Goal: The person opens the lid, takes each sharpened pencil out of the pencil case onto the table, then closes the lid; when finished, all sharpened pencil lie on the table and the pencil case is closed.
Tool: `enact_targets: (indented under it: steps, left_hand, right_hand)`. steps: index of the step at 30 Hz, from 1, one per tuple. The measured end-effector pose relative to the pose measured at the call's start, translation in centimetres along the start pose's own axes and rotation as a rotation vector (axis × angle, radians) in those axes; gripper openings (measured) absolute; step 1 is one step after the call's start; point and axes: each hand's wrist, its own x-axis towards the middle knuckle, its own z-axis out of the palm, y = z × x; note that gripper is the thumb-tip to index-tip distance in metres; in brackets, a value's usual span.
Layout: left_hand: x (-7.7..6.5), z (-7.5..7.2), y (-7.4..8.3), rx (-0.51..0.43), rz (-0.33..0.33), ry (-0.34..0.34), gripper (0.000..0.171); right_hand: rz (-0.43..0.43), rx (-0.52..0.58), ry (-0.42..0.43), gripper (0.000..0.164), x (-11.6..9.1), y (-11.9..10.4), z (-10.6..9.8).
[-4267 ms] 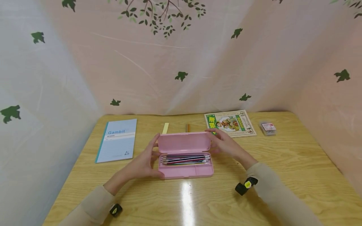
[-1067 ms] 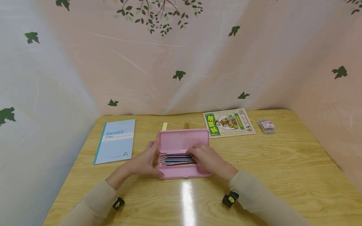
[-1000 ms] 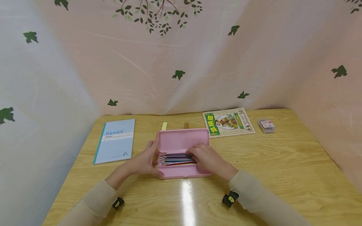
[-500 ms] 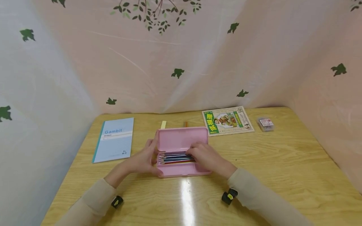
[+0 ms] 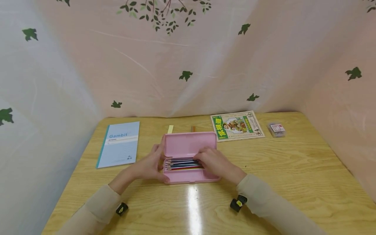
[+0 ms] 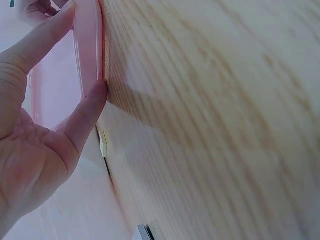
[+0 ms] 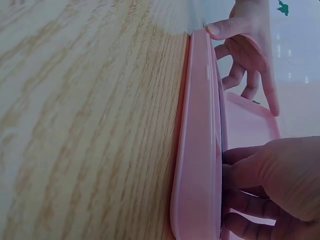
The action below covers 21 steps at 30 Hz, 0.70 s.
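A pink pencil case stands with its lid raised on the wooden table, in the middle of the head view. Several pencils lie side by side in its rear compartment, points to the left. My left hand spans the case's left end, thumb at the front corner, index finger up at the lid. The left wrist view shows that thumb against the case's side. My right hand reaches in from the right, its curled fingers on the pencils and covering their eraser ends. In the right wrist view its fingers dip behind the rim.
A blue notebook lies at the left. Behind the case lie a pale yellow strip and a small brownish strip, both partly hidden by the lid. A green illustrated booklet and a small clear box are at the back right.
My right hand has left the lid's right edge and come down into the case onto the pencils. They lie more evenly than before. My left hand stays at the left end.
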Motion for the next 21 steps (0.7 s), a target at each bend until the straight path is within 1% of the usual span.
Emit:
enact_targets:
  steps: [6,9,11,13,15,18,21]
  left_hand:
    - [-0.11,-0.1,0.11,0.01,0.018,-0.001,0.157]
    - [-0.1,-0.15,0.24,0.039,0.033,0.002,0.157]
    - [-0.1,-0.19,0.34,0.057,0.039,0.005,0.158]
    - [-0.08,-0.22,0.39,0.062,0.043,0.005,0.158]
    - [-0.08,-0.23,0.44,0.058,0.041,0.002,0.158]
    - [-0.1,-0.22,0.44,0.035,0.032,-0.004,0.158]
    - [-0.11,-0.19,0.38,0.016,0.025,-0.01,0.157]
  right_hand:
    - [-0.022,-0.053,0.0,0.022,-0.06,0.04,0.23]
    - [-0.025,-0.065,-0.015,0.027,-0.31,0.01,0.26]
    - [-0.034,-0.073,-0.018,0.034,-0.5,-0.05,0.25]
    - [-0.04,-0.076,-0.02,0.041,-0.64,-0.11,0.2]
    - [-0.044,-0.074,-0.015,0.043,-0.7,-0.17,0.14]
    - [-0.028,-0.055,-0.02,0.042,-0.7,-0.26,0.05]
    - [-0.006,-0.023,-0.023,0.035,-0.66,-0.31,-0.05]
